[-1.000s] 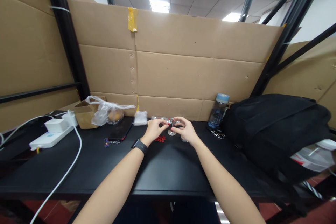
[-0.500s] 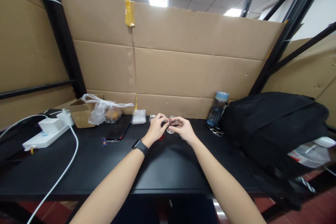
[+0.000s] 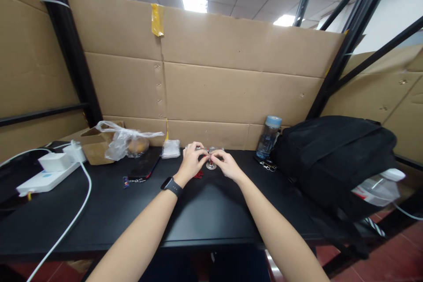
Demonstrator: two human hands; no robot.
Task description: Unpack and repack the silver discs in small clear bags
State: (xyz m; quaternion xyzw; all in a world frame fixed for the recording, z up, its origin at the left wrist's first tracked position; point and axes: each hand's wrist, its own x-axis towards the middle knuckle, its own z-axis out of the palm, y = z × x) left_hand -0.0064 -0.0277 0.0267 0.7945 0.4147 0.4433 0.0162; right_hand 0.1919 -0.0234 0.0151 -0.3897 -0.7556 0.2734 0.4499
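A small stand with a shiny round base (image 3: 210,166) rises from the black table between my hands. My left hand (image 3: 192,160), with a dark watch on its wrist, is closed in a pinch at the stand's upper part. From the other side my right hand (image 3: 226,164) also pinches there, thumb and forefinger together. The fingers cover most of the stem, and any finer piece between them is too small to make out. Just below my left fingers lies a small red bundle (image 3: 198,175), perhaps cord.
Left of my hands are white packets (image 3: 171,149), a black phone (image 3: 144,166) with a charm, a knotted plastic bag (image 3: 120,143), a small cardboard box (image 3: 95,146) and a power strip (image 3: 49,180). A bottle (image 3: 269,137) and a black backpack (image 3: 333,158) stand right. Cardboard (image 3: 244,92) walls the back.
The view has shifted slightly, moving the scene left. My right fingers have closed into a tighter pinch at the stand, and more of its round base shows.
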